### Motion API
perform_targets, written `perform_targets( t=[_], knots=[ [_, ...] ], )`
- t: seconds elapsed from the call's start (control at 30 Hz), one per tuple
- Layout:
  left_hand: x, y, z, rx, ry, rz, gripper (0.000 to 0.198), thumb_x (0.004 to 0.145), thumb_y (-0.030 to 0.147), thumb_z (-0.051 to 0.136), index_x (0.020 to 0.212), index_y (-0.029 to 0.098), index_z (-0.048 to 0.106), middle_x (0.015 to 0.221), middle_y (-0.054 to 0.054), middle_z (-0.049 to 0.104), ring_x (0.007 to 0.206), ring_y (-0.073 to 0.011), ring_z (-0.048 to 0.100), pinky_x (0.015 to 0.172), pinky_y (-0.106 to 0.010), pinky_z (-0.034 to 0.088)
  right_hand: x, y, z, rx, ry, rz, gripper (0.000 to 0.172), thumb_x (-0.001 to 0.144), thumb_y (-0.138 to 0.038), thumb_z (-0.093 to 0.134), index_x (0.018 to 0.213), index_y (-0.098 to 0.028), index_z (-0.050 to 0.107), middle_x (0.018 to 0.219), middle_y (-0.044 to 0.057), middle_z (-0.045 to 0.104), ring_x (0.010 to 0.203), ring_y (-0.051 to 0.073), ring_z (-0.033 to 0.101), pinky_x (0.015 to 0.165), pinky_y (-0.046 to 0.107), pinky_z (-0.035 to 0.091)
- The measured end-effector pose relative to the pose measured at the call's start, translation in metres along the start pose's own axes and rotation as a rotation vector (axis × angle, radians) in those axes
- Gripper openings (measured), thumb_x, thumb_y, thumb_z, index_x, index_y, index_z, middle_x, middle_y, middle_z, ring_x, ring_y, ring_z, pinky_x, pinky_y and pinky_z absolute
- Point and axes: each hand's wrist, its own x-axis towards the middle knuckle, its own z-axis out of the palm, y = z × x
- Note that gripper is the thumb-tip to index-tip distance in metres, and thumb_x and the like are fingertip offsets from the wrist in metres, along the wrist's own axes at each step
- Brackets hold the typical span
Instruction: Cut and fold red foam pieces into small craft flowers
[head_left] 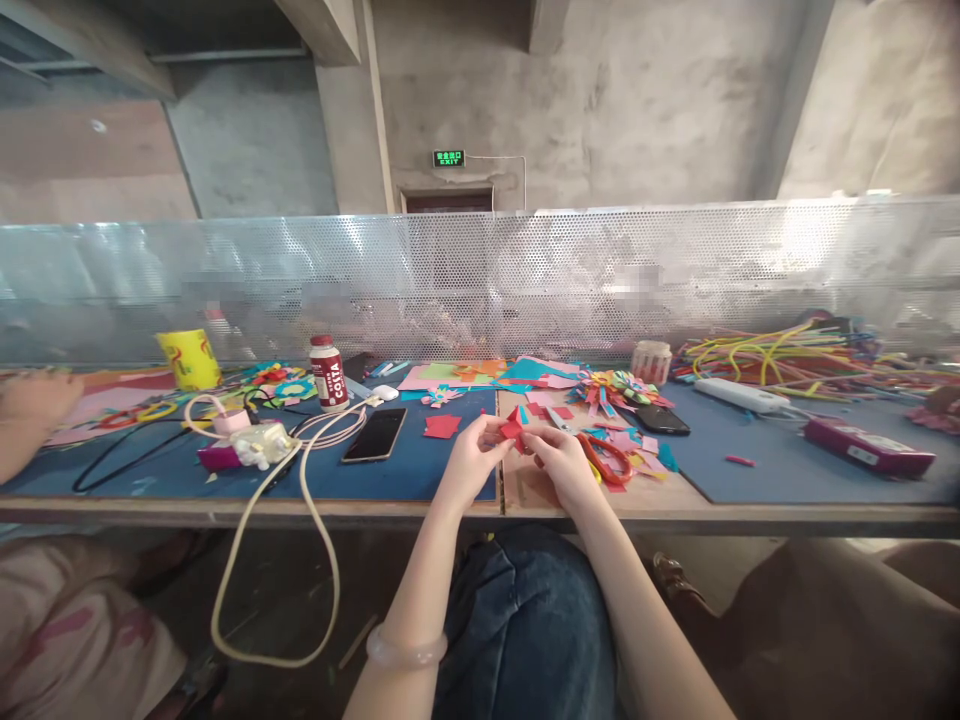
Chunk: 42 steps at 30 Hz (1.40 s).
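Observation:
Between my fingertips, just above the table's front, is a small piece of folded red paper (512, 428). My left hand (478, 450) pinches it from the left, and my right hand (556, 455) grips its other side. A pair of orange-handled scissors (609, 458) lies right beside my right hand, over scraps of coloured paper (643, 450). To the left of my left hand rest some red paper squares (442, 427) on the blue mat. Behind my hands, a few more red and pink pieces lie on the table, partly hidden by my fingers.
A phone (375, 436), a looped cable (315, 500) hanging over the edge, a bottle (328, 374) and a yellow roll (189, 360) are at left. Paper flowers (611, 390), a dark phone (663, 419), a power strip (741, 396) and pipe cleaners (765, 360) are at right. Another person's hand (37, 410) shows far left.

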Motion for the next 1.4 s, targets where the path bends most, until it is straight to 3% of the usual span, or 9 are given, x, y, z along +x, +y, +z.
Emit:
perform_targets(
  t=[0.4,0.77,1.07,1.4],
  knots=[
    [0.001,-0.008,0.0,-0.024,-0.027,-0.011,0.02,0.074,0.027,0.06,0.091,0.016,0.064,0.088,-0.007,0.067,0.085,-0.0206,0.061,0.079,-0.032,0.046,0.0,-0.001,0.001,0.058,-0.01,-0.015,0.026,0.066,-0.039,0.06,0.072,-0.015,0.066,0.061,0.001,0.059,0.057,0.012,0.048,0.05,0.023,0.032],
    [-0.002,0.005,0.0,0.047,-0.032,-0.023,0.023,0.072,0.03,0.062,0.09,0.018,0.068,0.094,-0.007,0.068,0.089,-0.0218,0.061,0.081,-0.031,0.046,0.003,0.004,-0.001,0.077,0.015,0.019,0.025,0.063,-0.039,0.062,0.066,-0.014,0.062,0.057,0.0,0.056,0.049,0.009,0.042,0.047,0.022,0.03],
    [-0.001,0.008,0.0,-0.066,-0.057,-0.118,0.034,0.076,0.043,0.055,0.09,0.015,0.068,0.082,-0.007,0.069,0.078,-0.0221,0.063,0.064,-0.029,0.05,0.003,0.004,-0.001,0.078,0.005,0.013,0.026,0.063,-0.039,0.061,0.072,-0.014,0.066,0.056,-0.001,0.055,0.046,0.008,0.038,0.046,0.022,0.028],
    [0.0,0.006,0.0,-0.084,-0.068,-0.151,0.033,0.074,0.041,0.059,0.093,0.015,0.066,0.089,-0.008,0.068,0.083,-0.0215,0.062,0.066,-0.027,0.048,0.004,0.006,-0.002,0.106,0.013,0.022,0.025,0.062,-0.039,0.063,0.068,-0.014,0.066,0.053,-0.002,0.054,0.047,0.008,0.04,0.048,0.023,0.03]
  ],
)
